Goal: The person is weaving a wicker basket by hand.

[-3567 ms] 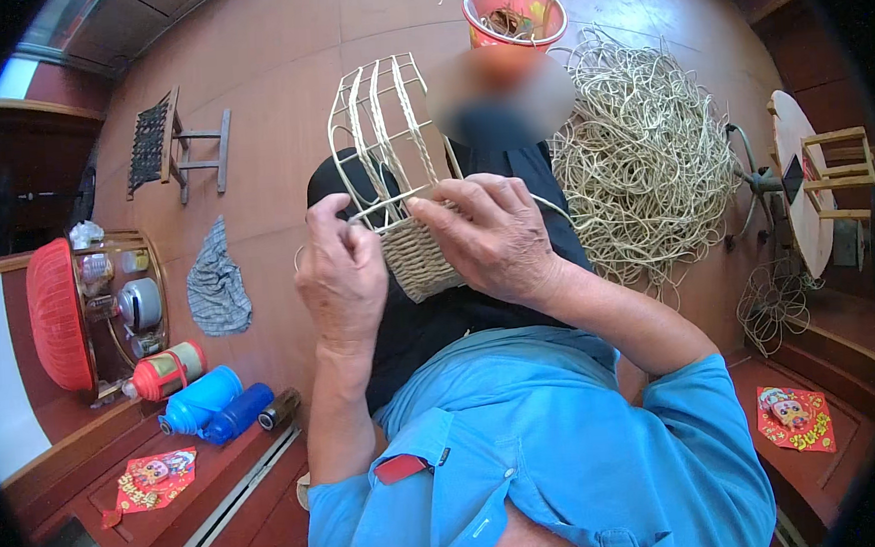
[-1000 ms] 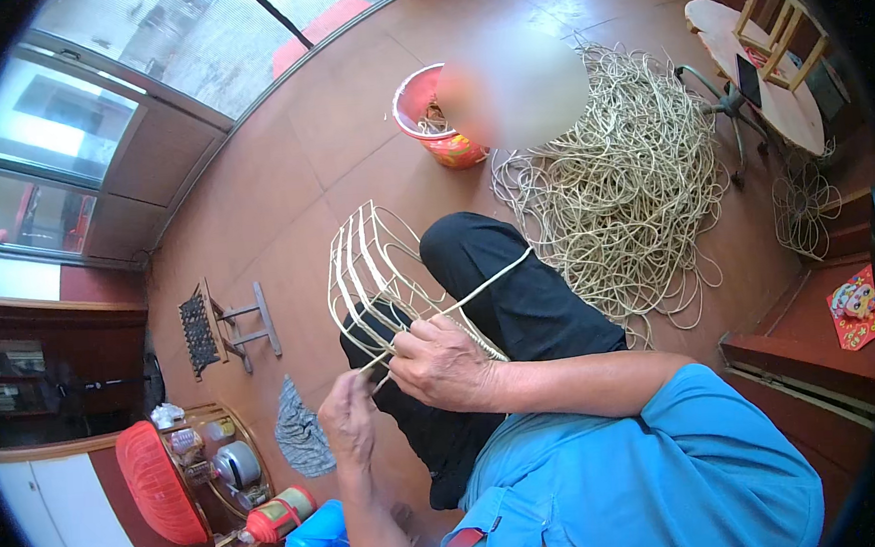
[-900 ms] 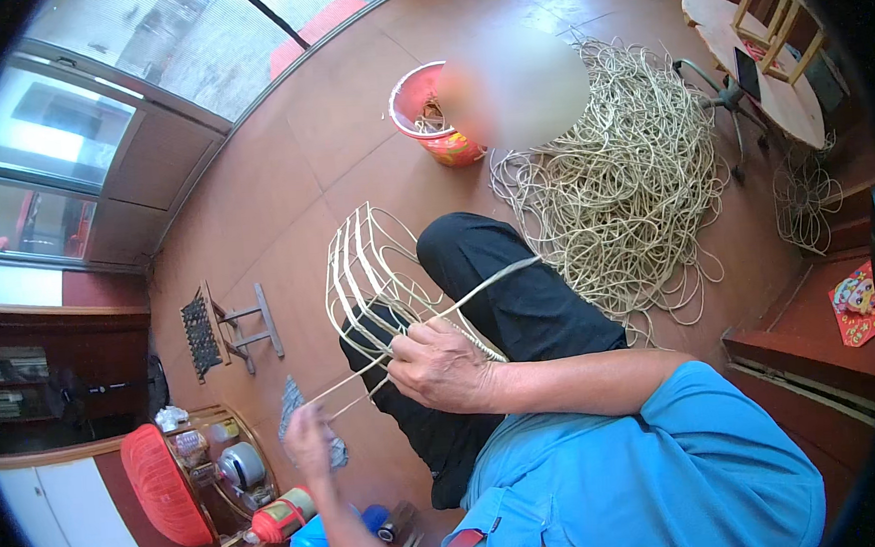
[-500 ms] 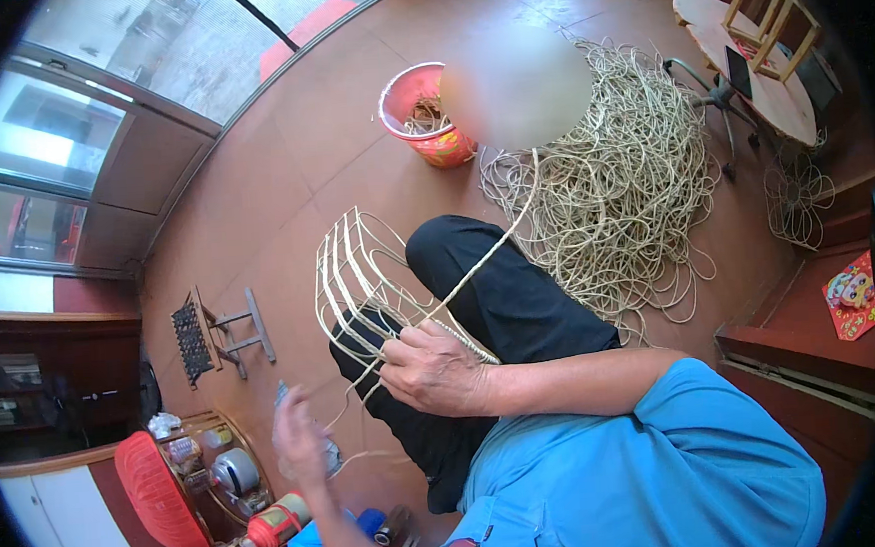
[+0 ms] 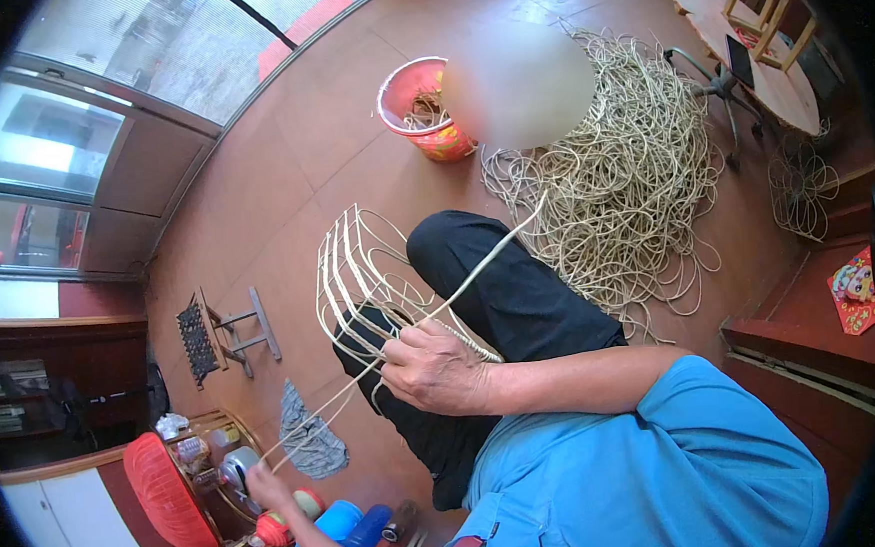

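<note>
Now the right hand [image 5: 433, 369] clamps the half-woven basket frame [image 5: 363, 278] on the lap, while the left hand [image 5: 267, 484], stretched out low, pinches a rattan strand [image 5: 331, 412] drawn taut between them.

Blurred patch over rattan pile [image 5: 622, 177], basket base [image 5: 416, 330] behind right hand [image 5: 433, 369]

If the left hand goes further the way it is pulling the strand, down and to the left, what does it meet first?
Probably the round metal pot on the tray just beside the left hand, then the red basket. Depth is unclear, so it may pass above them.
</note>
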`<state>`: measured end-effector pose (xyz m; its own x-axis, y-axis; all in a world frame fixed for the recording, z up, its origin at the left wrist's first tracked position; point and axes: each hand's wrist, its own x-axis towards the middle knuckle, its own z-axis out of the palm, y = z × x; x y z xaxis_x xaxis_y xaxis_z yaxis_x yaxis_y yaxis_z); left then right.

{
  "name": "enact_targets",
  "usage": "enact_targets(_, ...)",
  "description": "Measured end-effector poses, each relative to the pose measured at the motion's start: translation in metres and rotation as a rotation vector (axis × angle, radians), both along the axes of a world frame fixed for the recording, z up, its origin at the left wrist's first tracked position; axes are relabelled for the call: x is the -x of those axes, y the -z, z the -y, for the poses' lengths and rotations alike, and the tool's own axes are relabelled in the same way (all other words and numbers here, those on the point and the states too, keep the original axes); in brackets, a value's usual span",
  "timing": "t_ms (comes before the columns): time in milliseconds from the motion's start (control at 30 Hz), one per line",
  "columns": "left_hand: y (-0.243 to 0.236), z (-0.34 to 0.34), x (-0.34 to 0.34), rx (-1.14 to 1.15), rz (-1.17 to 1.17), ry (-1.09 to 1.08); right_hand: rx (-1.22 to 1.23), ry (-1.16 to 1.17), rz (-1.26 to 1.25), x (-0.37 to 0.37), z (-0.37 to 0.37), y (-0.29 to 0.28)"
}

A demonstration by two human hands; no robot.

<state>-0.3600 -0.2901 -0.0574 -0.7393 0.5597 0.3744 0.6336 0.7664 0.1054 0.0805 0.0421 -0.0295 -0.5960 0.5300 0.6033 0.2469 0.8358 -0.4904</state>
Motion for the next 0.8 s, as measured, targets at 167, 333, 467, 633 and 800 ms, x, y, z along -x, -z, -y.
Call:
enact_targets(167, -0.018, -0.050, -0.013, -0.010, 0.081, 0.092, 0.019, 0.007, -0.013, -0.002, -0.002, 0.005)
enact_targets(333, -0.058, -0.213, -0.256, -0.323, 0.986, 0.434, 0.000, 0.006, 0.025, -0.002, -0.001, -0.002)
enact_targets(467, -0.048, -0.232, -0.277, -0.283, 0.651, 0.660, -0.011, 0.023, 0.027, 0.000, -0.002, 0.000)
enact_targets(633, -0.043, -0.190, -0.224, -0.199, 0.448, 0.508, 0.002, 0.012, 0.046, -0.003, -0.004, -0.002)
enact_targets(800, -0.009, -0.013, -0.052, 0.043, 0.021, 0.112, 0.002, -0.005, 0.022, -0.003, 0.000, 0.003)
